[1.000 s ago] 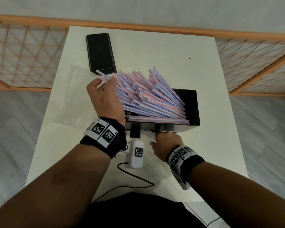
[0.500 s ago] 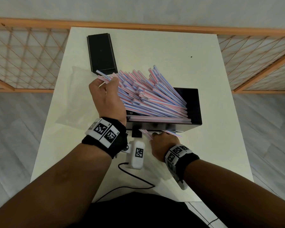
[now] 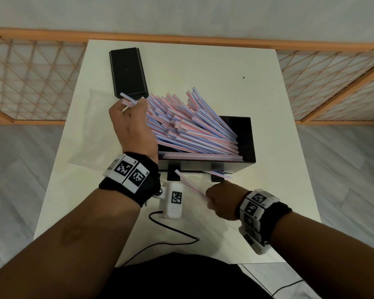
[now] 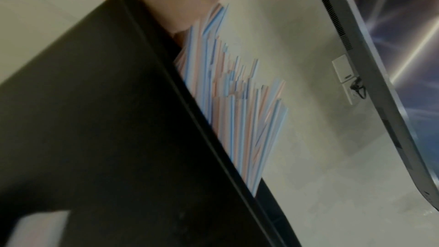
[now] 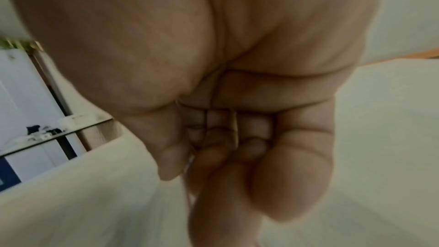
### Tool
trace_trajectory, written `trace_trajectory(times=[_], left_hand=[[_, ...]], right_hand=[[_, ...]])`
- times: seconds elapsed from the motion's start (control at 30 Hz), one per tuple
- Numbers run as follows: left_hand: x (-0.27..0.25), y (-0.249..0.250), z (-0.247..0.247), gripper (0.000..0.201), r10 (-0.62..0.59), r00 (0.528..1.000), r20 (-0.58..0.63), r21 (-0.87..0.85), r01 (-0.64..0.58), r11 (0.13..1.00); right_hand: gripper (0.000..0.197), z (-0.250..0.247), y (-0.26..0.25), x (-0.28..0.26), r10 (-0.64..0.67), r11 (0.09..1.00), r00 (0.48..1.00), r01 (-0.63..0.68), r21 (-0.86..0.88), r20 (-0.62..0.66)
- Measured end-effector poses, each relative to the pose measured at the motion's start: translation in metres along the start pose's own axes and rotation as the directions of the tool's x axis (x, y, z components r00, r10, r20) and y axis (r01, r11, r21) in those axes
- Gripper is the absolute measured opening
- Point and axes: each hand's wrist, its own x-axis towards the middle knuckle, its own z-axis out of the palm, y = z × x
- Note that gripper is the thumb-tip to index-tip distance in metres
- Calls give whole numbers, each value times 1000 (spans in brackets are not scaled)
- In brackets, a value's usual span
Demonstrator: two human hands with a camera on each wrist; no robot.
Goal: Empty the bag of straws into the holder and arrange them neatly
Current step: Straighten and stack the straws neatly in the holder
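Note:
A fan of pink, blue and white striped straws [image 3: 190, 128] leans out of the black box holder [image 3: 247, 145] at the table's middle, their free ends pointing up and left. My left hand [image 3: 132, 121] holds the leftmost straw ends from the left side, fingers curled round them. My right hand [image 3: 220, 201] is in front of the holder and pinches a few loose straws [image 3: 188, 183] that slant up to the holder's front. One more straw [image 3: 221, 174] lies under the holder's front edge. In the left wrist view the straws [image 4: 237, 112] rise above the holder's dark wall [image 4: 118, 138].
The empty clear plastic bag [image 3: 91, 130] lies flat on the white table [image 3: 203, 67], left of my left hand. A black lid [image 3: 127, 72] lies at the back left. A white tagged device [image 3: 172, 200] with a black cable [image 3: 160, 244] sits near the front edge.
My right hand has pulled back from under the holder's front towards me, drawing a few loose straws out with it. My left hand stays on the straw ends.

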Motion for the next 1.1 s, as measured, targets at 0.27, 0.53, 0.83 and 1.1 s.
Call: trace_trajectory(times=[0.27, 0.53, 0.83, 1.1], left_hand=[[4, 16, -5, 27, -12, 1000, -22, -9, 12, 1000], [-2, 44, -15, 37, 462, 877, 134, 266, -481, 836], [-13, 12, -21, 40, 407, 807, 428, 535, -589, 606], [-2, 25, -14, 62, 439, 760, 480, 600, -649, 468]], right_hand=[[21, -80, -18, -70, -289, 909, 749, 409, 74, -596], [14, -139, -46, -60, -287, 958, 734, 226, -176, -616], [16, -103, -35, -10, 50, 977, 924, -124, -173, -378], [23, -91, -27, -49, 22, 992, 846, -86, -96, -533]])
